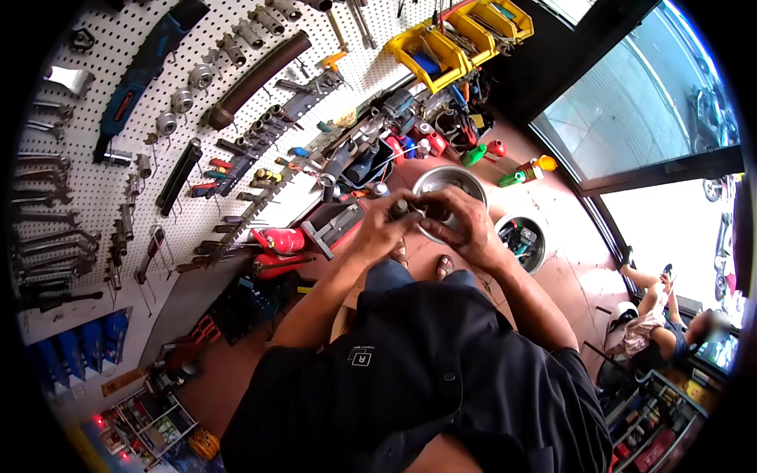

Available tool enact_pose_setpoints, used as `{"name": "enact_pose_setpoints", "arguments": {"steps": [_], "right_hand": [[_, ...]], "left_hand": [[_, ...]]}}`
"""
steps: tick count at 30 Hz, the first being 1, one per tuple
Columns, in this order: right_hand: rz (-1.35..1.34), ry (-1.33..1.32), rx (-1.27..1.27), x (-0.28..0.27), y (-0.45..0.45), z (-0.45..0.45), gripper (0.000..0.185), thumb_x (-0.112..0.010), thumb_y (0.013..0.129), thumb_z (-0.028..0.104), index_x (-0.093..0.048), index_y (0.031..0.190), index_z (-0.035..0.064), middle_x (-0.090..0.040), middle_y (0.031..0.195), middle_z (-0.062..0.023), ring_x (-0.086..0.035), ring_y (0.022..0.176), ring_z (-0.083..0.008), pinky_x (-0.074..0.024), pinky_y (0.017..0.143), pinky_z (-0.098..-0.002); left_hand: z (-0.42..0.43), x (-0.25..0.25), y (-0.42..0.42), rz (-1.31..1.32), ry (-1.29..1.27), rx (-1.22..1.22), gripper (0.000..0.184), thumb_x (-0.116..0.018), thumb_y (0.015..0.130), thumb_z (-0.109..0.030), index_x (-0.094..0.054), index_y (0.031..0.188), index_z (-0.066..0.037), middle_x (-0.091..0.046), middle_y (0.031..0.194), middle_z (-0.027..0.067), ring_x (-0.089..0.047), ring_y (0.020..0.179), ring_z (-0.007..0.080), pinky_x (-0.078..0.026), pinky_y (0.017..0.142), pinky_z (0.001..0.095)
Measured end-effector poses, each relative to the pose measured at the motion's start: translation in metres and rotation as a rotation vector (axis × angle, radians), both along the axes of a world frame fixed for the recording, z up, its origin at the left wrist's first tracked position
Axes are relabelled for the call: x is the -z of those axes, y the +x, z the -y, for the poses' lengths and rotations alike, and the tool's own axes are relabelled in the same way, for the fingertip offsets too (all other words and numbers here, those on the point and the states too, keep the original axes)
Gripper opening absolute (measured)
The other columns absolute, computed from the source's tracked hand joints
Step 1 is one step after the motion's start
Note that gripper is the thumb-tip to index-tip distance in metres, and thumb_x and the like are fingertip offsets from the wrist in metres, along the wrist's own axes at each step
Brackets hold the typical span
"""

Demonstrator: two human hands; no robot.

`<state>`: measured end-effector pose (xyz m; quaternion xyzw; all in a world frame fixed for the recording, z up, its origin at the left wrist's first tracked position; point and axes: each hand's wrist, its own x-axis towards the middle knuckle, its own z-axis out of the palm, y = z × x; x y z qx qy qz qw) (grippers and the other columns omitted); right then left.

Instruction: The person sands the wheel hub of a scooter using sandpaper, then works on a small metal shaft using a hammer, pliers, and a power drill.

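Note:
My left hand (384,229) is closed around a short dark cylindrical piece (400,208), whose rounded end shows between the fingers. Close beside it, my right hand (465,223) has its fingers curled and thumb bent round a small dark part (435,211); its kind is hard to make out. Both hands meet in front of my body, above the floor. Just beyond them a round metal basin (451,170) is partly hidden by my fingers. A second metal basin (539,244) with dark parts in it stands to the right of my right hand.
A pegboard (189,47) full of wrenches and sockets covers the left wall. Red fire extinguishers (282,240) and a grey-red toolbox (334,225) are at left. Yellow bins (430,57) hang at the back, above bottles and tools. A seated person (654,331) is at right.

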<state>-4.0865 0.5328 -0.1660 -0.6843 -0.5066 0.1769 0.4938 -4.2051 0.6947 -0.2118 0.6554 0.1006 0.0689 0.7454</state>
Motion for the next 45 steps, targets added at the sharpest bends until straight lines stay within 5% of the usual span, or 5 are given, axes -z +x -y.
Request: {"name": "enact_pose_setpoints", "arguments": {"steps": [19, 29, 30, 32, 45], "right_hand": [[-0.096, -0.337, 0.582, 0.309, 0.347, -0.047, 0.034, -0.062, 0.083, 0.036, -0.066, 0.103, 0.0082, -0.069, 0.099, -0.0164, -0.066, 0.091, -0.0369, -0.0531, 0.08, -0.048], [0.085, -0.576, 0.302, 0.316, 0.45, -0.159, 0.049, -0.045, 0.09, 0.017, -0.05, 0.137, 0.0267, -0.069, 0.102, -0.0197, -0.068, 0.093, -0.0363, -0.0549, 0.08, -0.0458], [0.085, -0.508, 0.349, 0.322, 0.455, -0.163, 0.028, -0.051, 0.087, 0.028, -0.067, 0.101, 0.0093, -0.069, 0.092, -0.0211, -0.069, 0.087, -0.0364, -0.0564, 0.075, -0.0452], [0.148, -0.699, 0.211, 0.32, 0.465, -0.169, 0.046, -0.042, 0.092, 0.016, -0.045, 0.137, 0.0205, -0.066, 0.11, -0.0237, -0.067, 0.098, -0.0382, -0.054, 0.085, -0.0472], [0.519, -0.471, 0.335, 0.388, 0.473, -0.217, 0.042, -0.057, 0.086, 0.045, -0.067, 0.114, 0.0156, -0.069, 0.113, -0.0124, -0.064, 0.108, -0.0296, -0.0521, 0.089, -0.0423]], "left_hand": [[0.031, 0.041, 0.029, -0.114, -0.198, -0.506, 0.015, -0.054, 0.092, -0.01, -0.054, 0.103, -0.001, -0.046, 0.071, 0.0054, -0.049, 0.067, 0.0182, -0.048, 0.066, 0.0362], [0.133, 0.066, 0.036, -0.153, -0.239, -0.695, 0.015, -0.056, 0.094, -0.007, -0.058, 0.105, 0.002, -0.054, 0.078, 0.0092, -0.054, 0.07, 0.0188, -0.049, 0.069, 0.0367], [0.137, 0.065, 0.033, -0.205, -0.215, -0.712, 0.014, -0.056, 0.093, -0.006, -0.058, 0.105, 0.003, -0.054, 0.078, 0.0091, -0.054, 0.07, 0.0182, -0.049, 0.069, 0.0362], [0.144, 0.066, 0.032, -0.263, -0.186, -0.757, 0.013, -0.055, 0.091, -0.003, -0.057, 0.103, 0.003, -0.055, 0.077, 0.0096, -0.053, 0.071, 0.0169, -0.048, 0.071, 0.0341], [0.163, 0.088, -0.001, -0.426, -0.162, -0.951, 0.013, -0.062, 0.087, -0.005, -0.061, 0.097, 0.004, -0.061, 0.077, 0.0101, -0.058, 0.071, 0.0147, -0.047, 0.068, 0.0262]]}}
